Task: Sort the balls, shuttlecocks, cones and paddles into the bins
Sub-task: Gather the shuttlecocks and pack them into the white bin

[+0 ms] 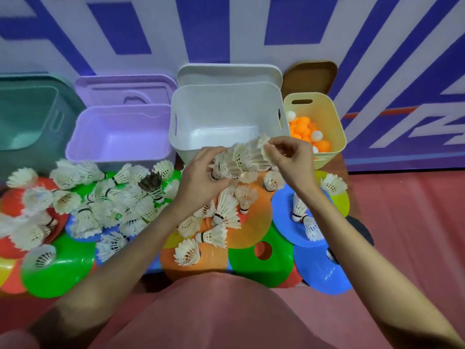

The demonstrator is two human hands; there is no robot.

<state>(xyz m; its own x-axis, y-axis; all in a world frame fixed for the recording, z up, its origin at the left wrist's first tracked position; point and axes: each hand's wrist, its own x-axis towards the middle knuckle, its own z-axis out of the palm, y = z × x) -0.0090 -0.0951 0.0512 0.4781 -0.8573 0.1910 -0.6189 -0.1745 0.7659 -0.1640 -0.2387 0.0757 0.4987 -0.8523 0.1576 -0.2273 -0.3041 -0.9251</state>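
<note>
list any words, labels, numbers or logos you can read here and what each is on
Nothing here can be read as it stands.
White ball in the yellow bin: a small dark print, too blurred to read.
Back wall banner: huge blue strokes that may be parts of letters, cropped so no word forms.
Shuttlecocks in the hands, the cones and the other bins: no text visible.

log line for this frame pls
left hand: holds shuttlecock stack | right hand: pinching stack's top end | white bin: empty | yellow bin: balls
</note>
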